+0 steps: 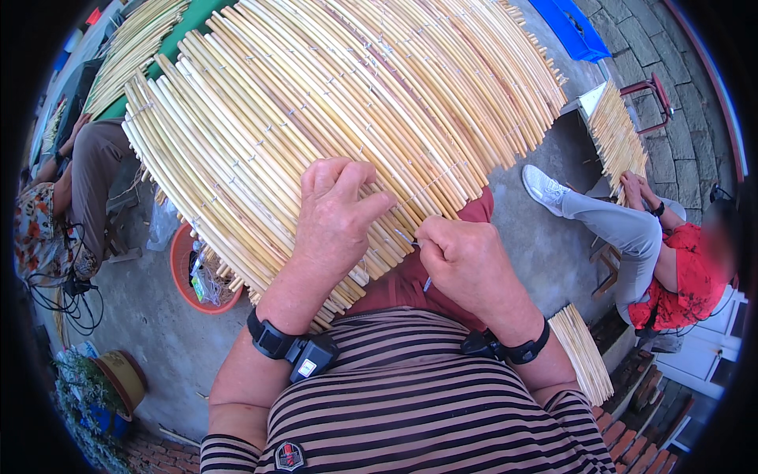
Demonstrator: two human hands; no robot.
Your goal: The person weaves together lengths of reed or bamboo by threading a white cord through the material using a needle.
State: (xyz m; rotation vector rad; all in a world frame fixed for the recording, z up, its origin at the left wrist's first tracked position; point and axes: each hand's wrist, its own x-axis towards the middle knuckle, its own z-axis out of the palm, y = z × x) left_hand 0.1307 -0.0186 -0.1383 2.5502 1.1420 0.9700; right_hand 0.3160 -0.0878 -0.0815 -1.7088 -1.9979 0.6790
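Observation:
A large mat of pale reed sticks (pixel 339 87), with small white ties along it, lies across my lap. My left hand (pixel 332 217) is on the mat near its lower edge, fingers bent and gripping the sticks. To its right, my right hand (pixel 462 265) is closed at the mat's edge around a thin pale string (pixel 403 235), part of which hangs below the fist. The fingertips of that hand are mostly hidden.
A co-worker (pixel 47 205) sits at left beside more reeds (pixel 134 39); another in red (pixel 679 261) holds a smaller mat (pixel 612 134) at right. An orange basin (pixel 181 261), plant pot (pixel 122 383), blue crate (pixel 568 28), stool (pixel 655 103) and reed bundle (pixel 584 355) surround me.

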